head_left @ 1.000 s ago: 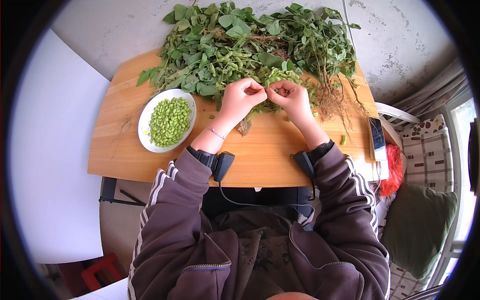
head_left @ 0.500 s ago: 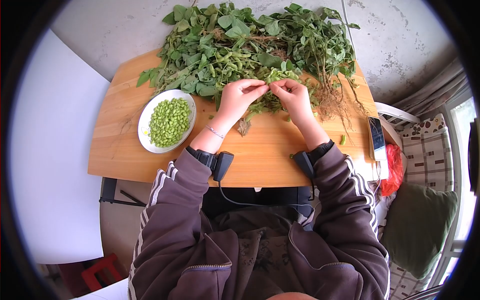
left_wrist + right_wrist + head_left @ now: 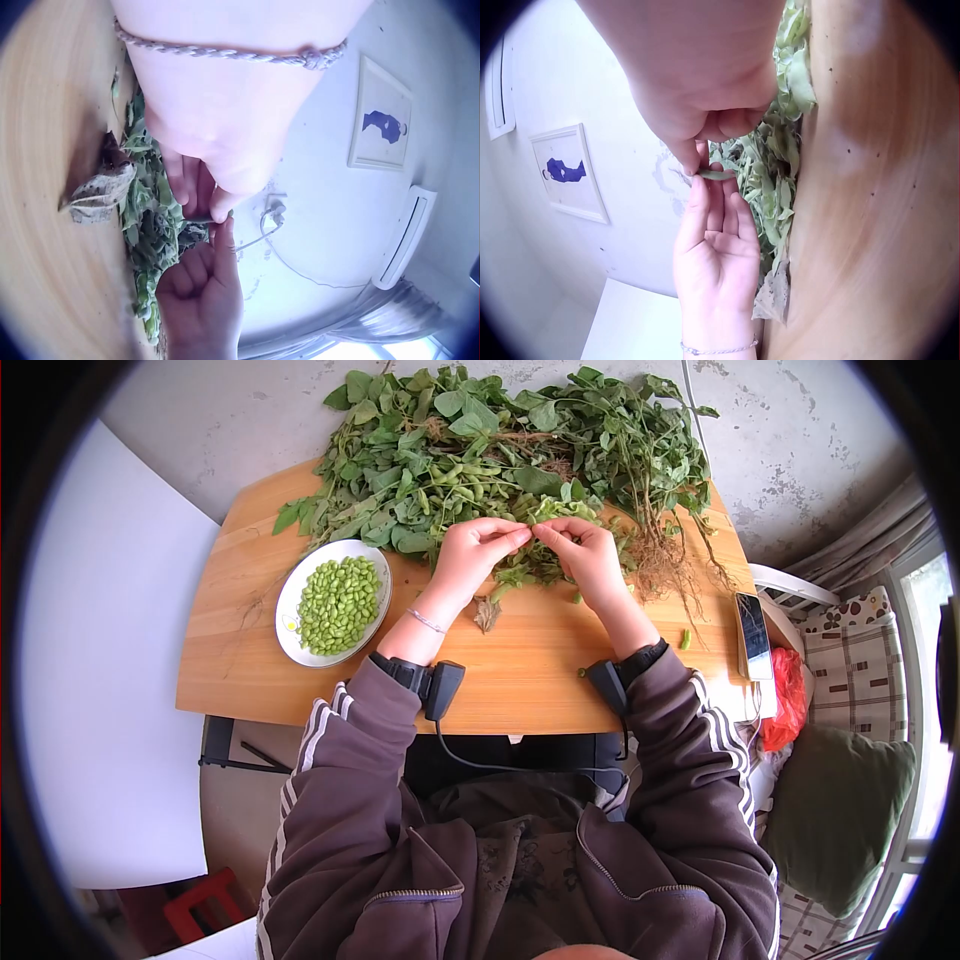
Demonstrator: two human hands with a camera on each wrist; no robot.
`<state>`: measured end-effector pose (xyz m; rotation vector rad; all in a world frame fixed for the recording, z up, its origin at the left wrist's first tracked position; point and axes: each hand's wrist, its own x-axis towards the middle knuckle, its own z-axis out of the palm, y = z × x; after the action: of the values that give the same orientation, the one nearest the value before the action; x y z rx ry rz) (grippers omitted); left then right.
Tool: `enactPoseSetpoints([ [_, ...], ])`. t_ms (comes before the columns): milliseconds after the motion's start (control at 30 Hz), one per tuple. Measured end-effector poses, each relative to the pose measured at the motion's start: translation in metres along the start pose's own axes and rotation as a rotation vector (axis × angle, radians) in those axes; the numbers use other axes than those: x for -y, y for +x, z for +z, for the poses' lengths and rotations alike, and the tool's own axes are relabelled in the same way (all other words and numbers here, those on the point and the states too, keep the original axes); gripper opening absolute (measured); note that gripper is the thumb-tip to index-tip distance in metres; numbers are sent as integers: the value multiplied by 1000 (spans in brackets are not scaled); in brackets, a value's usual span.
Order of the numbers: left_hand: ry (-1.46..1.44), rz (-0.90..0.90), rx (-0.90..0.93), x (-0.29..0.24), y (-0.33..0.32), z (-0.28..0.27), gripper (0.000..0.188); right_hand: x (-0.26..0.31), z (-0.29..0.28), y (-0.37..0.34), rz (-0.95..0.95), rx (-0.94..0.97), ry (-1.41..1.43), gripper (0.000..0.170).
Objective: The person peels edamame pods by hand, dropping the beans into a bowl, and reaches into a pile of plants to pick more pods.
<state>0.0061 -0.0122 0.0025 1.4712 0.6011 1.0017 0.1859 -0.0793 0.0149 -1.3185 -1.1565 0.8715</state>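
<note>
Both hands meet at the fingertips over the near edge of the plant pile. Between them is a slim green bean pod (image 3: 716, 175), clearest in the right wrist view and mostly covered by fingers from above. My left hand (image 3: 472, 557) pinches it between thumb and fingers. From the other side the right hand (image 3: 592, 555) pinches its end with thumb and forefinger. Off to the left, a white plate (image 3: 287, 588) holds many shelled green beans (image 3: 340, 605). Behind the hands lie leafy bean plants (image 3: 400, 470) with pods (image 3: 465, 480) among the leaves.
Roots (image 3: 665, 565) spread at the pile's right end. A dry leaf (image 3: 487, 614) lies on the wooden table (image 3: 500, 680) below the left hand, and a loose pod (image 3: 686, 639) farther right. A phone (image 3: 754, 635) sits at the table's right edge.
The fingers of both hands have shifted slightly on the pod, and the right fingers have straightened somewhat. The hands moved a touch to the left; plate and plants stay put.
</note>
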Motion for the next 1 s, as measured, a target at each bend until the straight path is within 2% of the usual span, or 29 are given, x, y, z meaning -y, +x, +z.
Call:
enactPoseSetpoints([
  [67, -62, -42, 12, -1, 1, -1, 18, -6, -1, 2, -35, 2, -32, 26],
  [167, -32, -5, -33, 2, -1, 2, 16, -8, -1, 2, -90, 16, -99, 27],
  [267, 81, 31, -51, 2, -1, 2, 15, -10, 0, 3, -117, 42, -112, 27],
  [367, 278, 150, -46, -3, -2, 1, 15, 7, 1, -3, 25, 49, -30, 28],
  [467, 394, 234, -45, -6, -4, 3, 17, 3, 3, -2, -17, 37, -92, 29],
  [667, -22, 60, -37, 2, 0, 0, 15, 9, 3, -6, -46, 47, -108, 27],
  [867, -216, -85, -46, 6, 0, 1, 18, 8, 3, -6, -48, 75, -85, 25],
  [1000, -223, -61, -36, 5, 0, 0, 17, 11, 3, -8, -49, 91, -10, 23],
])
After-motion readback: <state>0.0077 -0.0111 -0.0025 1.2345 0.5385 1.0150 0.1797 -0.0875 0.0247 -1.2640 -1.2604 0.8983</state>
